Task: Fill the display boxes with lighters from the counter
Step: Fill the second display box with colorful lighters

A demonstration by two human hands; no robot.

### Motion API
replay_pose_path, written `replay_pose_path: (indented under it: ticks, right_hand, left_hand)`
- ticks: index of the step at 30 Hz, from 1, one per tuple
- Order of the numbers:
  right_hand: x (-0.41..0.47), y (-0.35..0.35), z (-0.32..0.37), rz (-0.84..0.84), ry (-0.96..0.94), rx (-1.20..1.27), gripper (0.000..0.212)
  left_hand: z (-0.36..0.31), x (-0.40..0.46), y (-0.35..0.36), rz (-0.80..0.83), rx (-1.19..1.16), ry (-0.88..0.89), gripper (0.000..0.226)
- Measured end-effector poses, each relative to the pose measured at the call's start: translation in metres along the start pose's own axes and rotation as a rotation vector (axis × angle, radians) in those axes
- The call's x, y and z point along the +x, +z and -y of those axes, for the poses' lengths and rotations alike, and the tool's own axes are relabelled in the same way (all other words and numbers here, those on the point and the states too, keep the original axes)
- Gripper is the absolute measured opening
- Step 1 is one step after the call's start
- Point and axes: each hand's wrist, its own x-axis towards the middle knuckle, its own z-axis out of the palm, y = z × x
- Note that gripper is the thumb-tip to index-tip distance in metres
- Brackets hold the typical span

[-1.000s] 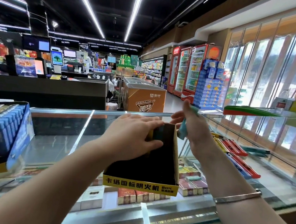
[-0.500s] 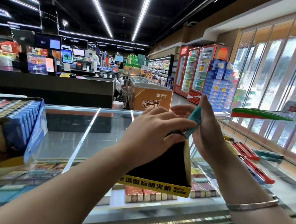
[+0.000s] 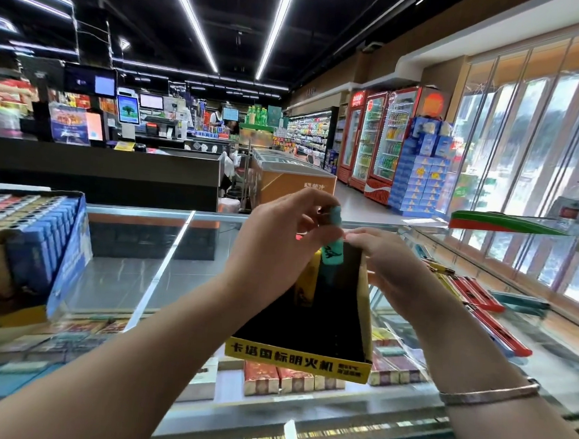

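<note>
A black display box (image 3: pixel 299 360) with a yellow front strip sits tilted on the glass counter (image 3: pixel 130 276). A yellow lighter (image 3: pixel 306 278) stands at its far end. My left hand (image 3: pixel 276 245) pinches the top of a teal lighter (image 3: pixel 333 246), whose lower end is inside the box beside the yellow one. My right hand (image 3: pixel 391 264) curls over the box's far right corner, with its fingertips next to the teal lighter. Loose red lighters (image 3: pixel 481 296), a teal one (image 3: pixel 519 300) and a yellow one (image 3: pixel 439 265) lie on the counter to the right.
A blue display box (image 3: pixel 39 246) full of lighters stands at the left on the counter. Cigarette cartons (image 3: pixel 277 378) lie under the glass. A red and green object (image 3: pixel 500 222) sits on a raised glass shelf at the right. Checkout desks and fridges are behind.
The teal lighter passed from my right hand to my left hand and went down into the box. My right hand moved onto the box's far right corner.
</note>
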Motion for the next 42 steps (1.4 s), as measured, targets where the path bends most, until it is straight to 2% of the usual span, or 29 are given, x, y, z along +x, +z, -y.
replay_pose_path:
  ticks: [4, 14, 20, 23, 30, 34, 38, 42]
  right_hand:
    - [0.0, 0.005, -0.001, 0.077, -0.018, -0.008, 0.025]
    - [0.001, 0.005, -0.003, 0.081, -0.017, 0.043, 0.03]
    - [-0.001, 0.007, 0.0, 0.049, -0.036, 0.053, 0.031]
    - [-0.001, 0.008, 0.001, 0.055, -0.024, 0.05, 0.031]
    - [-0.002, 0.003, 0.001, -0.006, -0.026, 0.022, 0.018]
    - [-0.001, 0.0, 0.0, -0.065, -0.077, -0.058, 0.017]
    - [-0.001, 0.002, -0.003, -0.083, -0.142, -0.068, 0.02]
    - [-0.001, 0.004, -0.005, -0.135, -0.198, -0.063, 0.022]
  left_hand:
    - [0.002, -0.004, 0.003, 0.016, 0.089, 0.05, 0.026]
    - [0.003, -0.005, 0.012, 0.137, 0.266, 0.169, 0.018]
    - [0.007, -0.004, 0.015, 0.125, 0.443, 0.176, 0.015]
    - [0.008, -0.001, 0.014, 0.188, 0.425, 0.092, 0.02]
    - [0.015, 0.01, -0.004, 0.528, 0.388, -0.051, 0.034]
    - [0.018, 0.003, -0.003, 0.549, 0.515, 0.046, 0.05]
    - [0.022, 0.006, -0.002, 0.57, 0.552, 0.017, 0.054]
    - [0.028, -0.005, -0.005, 0.465, 0.548, 0.055, 0.066]
